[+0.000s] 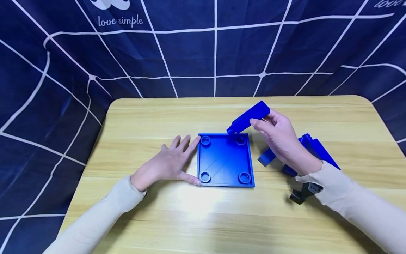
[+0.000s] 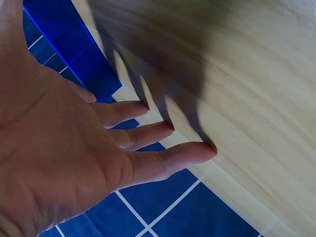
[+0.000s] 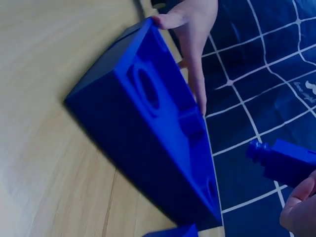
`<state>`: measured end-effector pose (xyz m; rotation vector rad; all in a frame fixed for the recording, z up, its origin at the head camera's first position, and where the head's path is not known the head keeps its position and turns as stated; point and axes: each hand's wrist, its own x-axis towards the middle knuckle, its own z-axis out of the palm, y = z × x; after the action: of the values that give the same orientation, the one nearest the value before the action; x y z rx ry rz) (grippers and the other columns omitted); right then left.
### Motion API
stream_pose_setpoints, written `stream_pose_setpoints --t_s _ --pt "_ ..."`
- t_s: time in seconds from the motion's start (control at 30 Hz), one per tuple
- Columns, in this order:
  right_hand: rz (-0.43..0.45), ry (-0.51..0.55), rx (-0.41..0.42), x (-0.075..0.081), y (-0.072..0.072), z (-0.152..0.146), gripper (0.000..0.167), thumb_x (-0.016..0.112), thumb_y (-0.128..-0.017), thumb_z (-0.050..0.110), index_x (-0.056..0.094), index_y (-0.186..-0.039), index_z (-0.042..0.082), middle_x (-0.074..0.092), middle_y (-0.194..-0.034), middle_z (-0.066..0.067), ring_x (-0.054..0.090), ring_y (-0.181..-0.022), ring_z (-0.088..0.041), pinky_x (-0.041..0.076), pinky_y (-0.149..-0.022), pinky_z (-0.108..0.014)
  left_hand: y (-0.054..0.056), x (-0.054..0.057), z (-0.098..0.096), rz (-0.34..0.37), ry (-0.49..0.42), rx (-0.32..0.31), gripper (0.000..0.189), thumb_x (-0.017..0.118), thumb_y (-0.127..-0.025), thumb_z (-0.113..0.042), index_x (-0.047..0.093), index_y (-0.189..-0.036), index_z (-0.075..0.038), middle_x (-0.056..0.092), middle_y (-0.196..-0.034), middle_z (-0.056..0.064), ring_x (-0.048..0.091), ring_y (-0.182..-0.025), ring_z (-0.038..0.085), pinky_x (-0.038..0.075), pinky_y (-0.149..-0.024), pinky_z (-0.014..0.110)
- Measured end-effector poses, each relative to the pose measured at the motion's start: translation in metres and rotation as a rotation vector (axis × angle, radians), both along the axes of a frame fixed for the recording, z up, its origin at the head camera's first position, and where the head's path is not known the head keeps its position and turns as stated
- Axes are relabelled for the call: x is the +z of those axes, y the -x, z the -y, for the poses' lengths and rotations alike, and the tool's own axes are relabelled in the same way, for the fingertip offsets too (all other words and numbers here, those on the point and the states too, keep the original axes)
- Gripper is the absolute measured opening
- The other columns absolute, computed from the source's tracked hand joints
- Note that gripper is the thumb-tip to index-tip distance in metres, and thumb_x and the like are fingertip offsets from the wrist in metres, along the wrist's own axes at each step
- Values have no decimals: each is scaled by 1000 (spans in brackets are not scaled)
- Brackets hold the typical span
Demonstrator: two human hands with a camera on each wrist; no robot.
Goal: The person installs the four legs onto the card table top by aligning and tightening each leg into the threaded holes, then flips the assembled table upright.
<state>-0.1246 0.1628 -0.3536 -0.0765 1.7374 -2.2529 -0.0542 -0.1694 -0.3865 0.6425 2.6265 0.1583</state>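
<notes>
A square blue tabletop piece (image 1: 226, 160) lies on the table with its raised rim up and a round socket in each corner. My left hand (image 1: 172, 160) rests at its left side, fingers spread, with index fingertip and thumb touching the edge. In the right wrist view the left hand (image 3: 190, 37) appears beyond the blue piece (image 3: 133, 128). My right hand (image 1: 279, 135) pinches a blue square leg (image 1: 250, 116) between thumb and fingers. The leg's threaded end (image 3: 257, 152) points down and left, close to the far right socket (image 1: 241, 140).
Right of the tabletop, more blue parts lie on the wooden table (image 1: 142, 116): a block (image 1: 266, 157) and a piece with a threaded end (image 1: 320, 151), partly behind the right forearm. A black device (image 1: 306, 192) sits at the right wrist. Dark blue gridded cloth (image 1: 190, 53) surrounds the table.
</notes>
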Motion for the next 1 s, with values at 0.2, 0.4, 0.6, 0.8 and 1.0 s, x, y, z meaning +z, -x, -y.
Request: stream_pose_setpoints --t_s 0.2,0.4,0.6,0.8,1.0 --pt "9 -4 21 -1 0 11 34 75 -105 8 61 -135 2 63 -111 -5 57 -104 -20 52 -92 -23 -1 -1 -2 -5 -5 -3 144 67 -77 -95 -3 -177 -18 15 -178 26 22 -157 59 38 -105 85" --pt "-9 -42 57 -4 0 29 41 74 -106 11 61 -144 0 66 -124 -9 60 -117 -24 51 -103 -25 1 -1 -2 -12 2 -7 145 67 -77 -95 -3 -177 -18 16 -178 27 23 -157 59 38 -105 85" --pt "2 -88 67 -6 -3 47 49 73 -107 9 57 -152 -1 67 -136 -13 64 -123 -25 50 -108 -27 0 1 1 -22 -11 -16 145 68 -77 -94 -2 -177 -15 16 -177 28 23 -156 60 39 -102 86" --pt "9 -118 63 -8 -5 55 50 73 -107 10 58 -153 0 68 -135 -12 64 -121 -25 50 -109 -30 -1 0 2 -36 -11 -18 145 67 -76 -95 -1 -177 -16 17 -177 28 24 -156 60 40 -102 86" --pt "-8 -165 74 -12 -4 63 48 76 -104 8 61 -149 1 75 -128 -13 72 -116 -25 54 -106 -32 -1 -3 1 -46 -12 -20 145 67 -76 -96 0 -177 -16 18 -176 29 25 -155 60 39 -101 86"
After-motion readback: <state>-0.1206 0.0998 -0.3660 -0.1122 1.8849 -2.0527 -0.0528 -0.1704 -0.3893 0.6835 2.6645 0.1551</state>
